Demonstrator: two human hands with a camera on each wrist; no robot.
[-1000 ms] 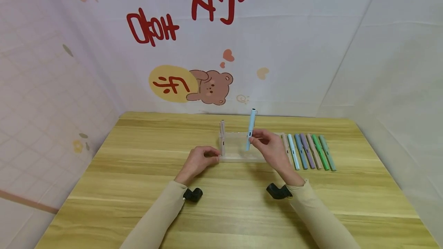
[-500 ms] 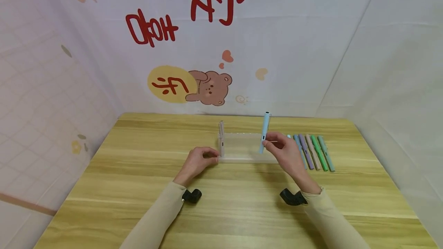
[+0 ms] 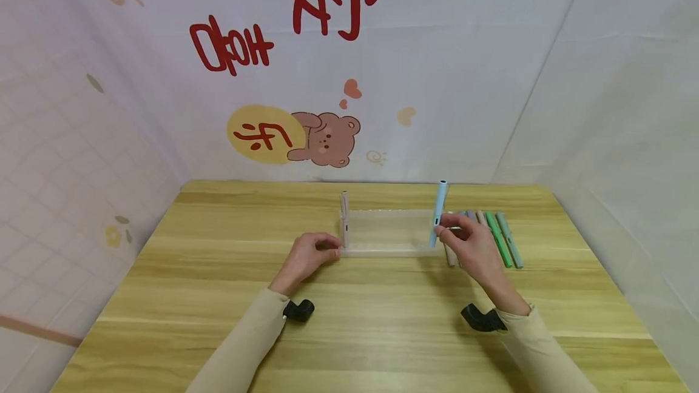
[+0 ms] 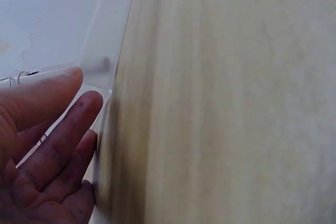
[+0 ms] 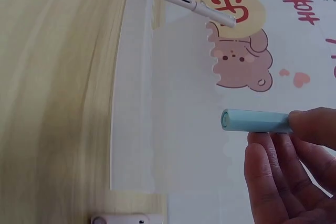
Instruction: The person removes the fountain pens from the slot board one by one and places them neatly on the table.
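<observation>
My right hand (image 3: 474,250) pinches a light blue pen (image 3: 439,202) between thumb and fingers, holding it nearly upright at the right end of a clear pen stand (image 3: 388,230). In the right wrist view the lower end of the light blue pen (image 5: 252,121) points out past the fingers, apart from the stand's notched edge. A pale pinkish pen (image 3: 344,220) leans upright in the stand's left end. Beside that end rests my left hand (image 3: 310,256); its fairly straight fingers (image 4: 79,111) touch the stand's corner (image 4: 107,85) in the left wrist view.
To the right of the stand several capped pens lie side by side, among them a bright green pen (image 3: 499,240) and a grey-green pen (image 3: 510,240). My right hand partly hides the row. A printed cloth wall (image 3: 426,65) rises behind the wooden table (image 3: 382,320).
The right hand has carried the light blue pen rightward along the stand, from near its middle to its right end. The left hand stays at the left end. The head view has shifted slightly.
</observation>
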